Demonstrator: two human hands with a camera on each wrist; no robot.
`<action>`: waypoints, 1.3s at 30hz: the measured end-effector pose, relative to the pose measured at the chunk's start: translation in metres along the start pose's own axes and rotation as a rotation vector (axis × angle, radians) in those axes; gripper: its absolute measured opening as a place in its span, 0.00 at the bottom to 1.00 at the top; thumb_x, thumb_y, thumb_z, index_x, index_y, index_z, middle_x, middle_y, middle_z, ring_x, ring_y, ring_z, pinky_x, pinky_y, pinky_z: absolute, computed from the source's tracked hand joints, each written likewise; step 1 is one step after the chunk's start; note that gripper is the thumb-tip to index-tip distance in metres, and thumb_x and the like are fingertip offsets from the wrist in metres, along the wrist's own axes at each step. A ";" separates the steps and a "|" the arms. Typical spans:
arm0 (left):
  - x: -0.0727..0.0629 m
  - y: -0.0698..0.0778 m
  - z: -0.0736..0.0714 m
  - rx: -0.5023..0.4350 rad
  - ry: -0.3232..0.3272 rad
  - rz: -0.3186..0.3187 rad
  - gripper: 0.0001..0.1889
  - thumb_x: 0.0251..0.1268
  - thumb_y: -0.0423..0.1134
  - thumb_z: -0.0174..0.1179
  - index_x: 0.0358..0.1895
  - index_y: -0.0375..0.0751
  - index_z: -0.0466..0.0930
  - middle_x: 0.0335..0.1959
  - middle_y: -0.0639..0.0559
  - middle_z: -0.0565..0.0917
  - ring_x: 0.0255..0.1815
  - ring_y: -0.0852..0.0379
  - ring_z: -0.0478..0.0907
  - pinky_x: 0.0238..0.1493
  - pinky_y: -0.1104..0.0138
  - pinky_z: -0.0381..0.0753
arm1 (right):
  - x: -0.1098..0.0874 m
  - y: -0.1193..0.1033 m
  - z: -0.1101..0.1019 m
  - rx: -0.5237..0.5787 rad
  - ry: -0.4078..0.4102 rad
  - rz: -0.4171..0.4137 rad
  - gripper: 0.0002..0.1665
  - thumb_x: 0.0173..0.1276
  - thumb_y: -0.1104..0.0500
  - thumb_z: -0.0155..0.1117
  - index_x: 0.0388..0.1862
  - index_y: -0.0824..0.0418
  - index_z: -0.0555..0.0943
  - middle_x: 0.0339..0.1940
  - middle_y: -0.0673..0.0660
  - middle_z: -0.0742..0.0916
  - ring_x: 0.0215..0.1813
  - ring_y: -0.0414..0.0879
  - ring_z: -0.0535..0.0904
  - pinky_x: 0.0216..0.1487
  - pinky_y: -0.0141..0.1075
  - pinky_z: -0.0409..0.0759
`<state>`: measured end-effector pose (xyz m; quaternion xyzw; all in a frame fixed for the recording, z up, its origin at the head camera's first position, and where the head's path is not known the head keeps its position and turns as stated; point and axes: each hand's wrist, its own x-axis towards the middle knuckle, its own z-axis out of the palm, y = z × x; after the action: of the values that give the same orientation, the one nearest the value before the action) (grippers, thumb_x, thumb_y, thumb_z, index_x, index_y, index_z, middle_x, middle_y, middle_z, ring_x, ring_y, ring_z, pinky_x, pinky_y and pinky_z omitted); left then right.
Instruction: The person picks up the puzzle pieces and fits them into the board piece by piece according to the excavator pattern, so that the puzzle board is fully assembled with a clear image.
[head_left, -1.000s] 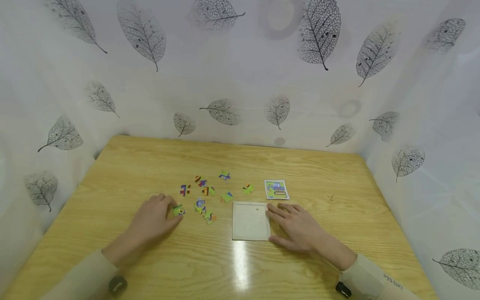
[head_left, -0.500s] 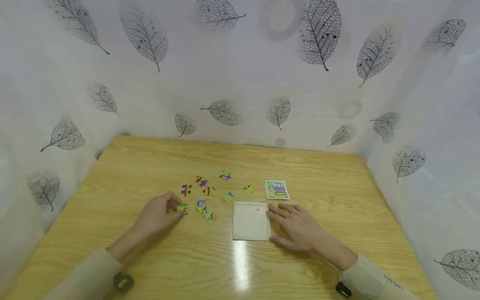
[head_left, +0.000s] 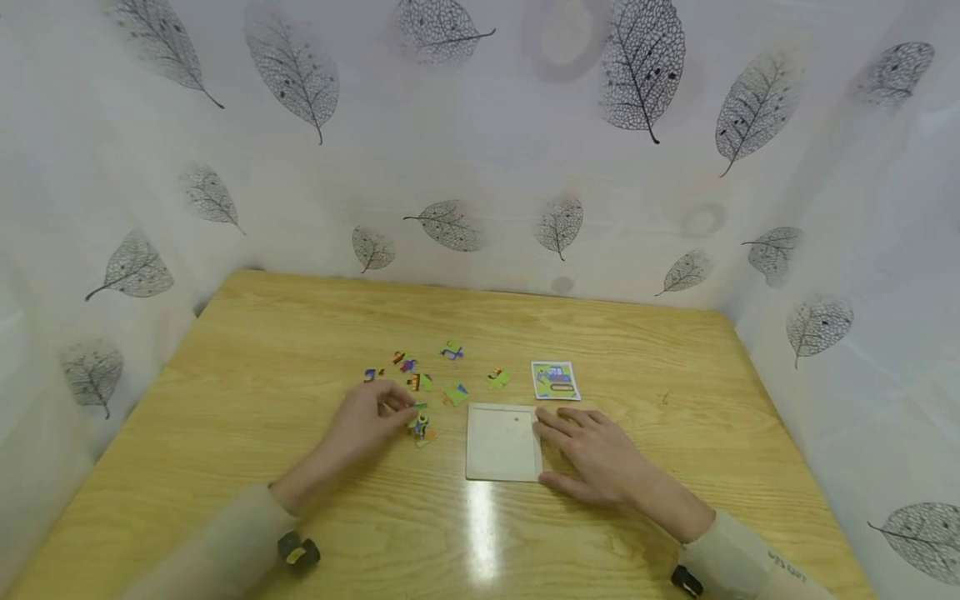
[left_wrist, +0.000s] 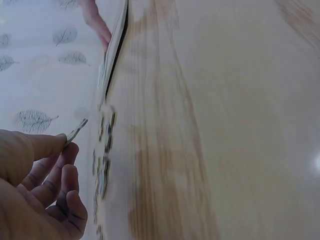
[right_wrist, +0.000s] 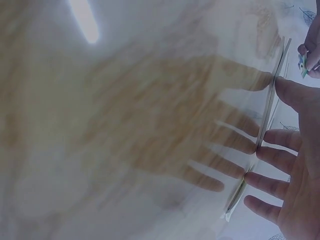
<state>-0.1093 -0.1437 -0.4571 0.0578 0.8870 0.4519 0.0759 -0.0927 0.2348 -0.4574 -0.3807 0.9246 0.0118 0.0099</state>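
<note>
My left hand [head_left: 366, 423] pinches a jigsaw puzzle piece [left_wrist: 76, 131] between thumb and index finger, lifted off the table. Its other fingers curl loosely below in the left wrist view. The held piece is over or close to other puzzle pieces [head_left: 424, 435], partly hiding them. A pale square puzzle tray [head_left: 502, 443] lies flat in the middle, with a small dark mark near its top. Along its right edge rests my right hand [head_left: 596, 457], fingers fairly straight, thumb and fingertips touching the rim in the right wrist view.
Several colourful puzzle pieces [head_left: 456, 394] lie scattered left of and behind the tray. A square picture card [head_left: 555, 381] showing a vehicle lies behind the tray's right side. A leaf-patterned curtain [head_left: 480, 125] surrounds the wooden table [head_left: 637, 342] at the back and sides.
My left hand has picked up a green puzzle piece from the left and carried it rightward toward the tray. The right hand and the tray have stayed put.
</note>
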 end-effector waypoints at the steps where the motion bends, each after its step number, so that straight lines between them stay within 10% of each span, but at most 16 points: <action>1: 0.001 0.002 0.004 -0.005 0.000 0.003 0.07 0.69 0.39 0.70 0.45 0.41 0.87 0.38 0.51 0.89 0.34 0.61 0.81 0.37 0.71 0.81 | 0.000 0.000 0.000 0.000 0.001 0.000 0.42 0.76 0.30 0.57 0.77 0.54 0.74 0.79 0.55 0.78 0.75 0.59 0.78 0.71 0.57 0.78; 20: 0.023 0.030 0.062 -0.028 -0.013 0.066 0.05 0.67 0.39 0.72 0.41 0.45 0.87 0.33 0.55 0.88 0.31 0.63 0.81 0.37 0.70 0.82 | 0.000 -0.001 -0.001 -0.001 0.011 -0.004 0.42 0.75 0.30 0.59 0.76 0.55 0.76 0.78 0.56 0.79 0.74 0.60 0.78 0.71 0.57 0.78; 39: 0.031 0.039 0.077 0.099 0.003 0.063 0.04 0.67 0.41 0.72 0.38 0.46 0.87 0.30 0.56 0.87 0.31 0.64 0.79 0.37 0.69 0.79 | 0.000 0.000 -0.001 0.005 0.011 0.004 0.43 0.74 0.30 0.59 0.77 0.54 0.75 0.78 0.56 0.78 0.75 0.59 0.78 0.72 0.57 0.77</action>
<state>-0.1244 -0.0544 -0.4728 0.0888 0.9061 0.4096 0.0575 -0.0924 0.2349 -0.4559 -0.3790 0.9253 0.0073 0.0055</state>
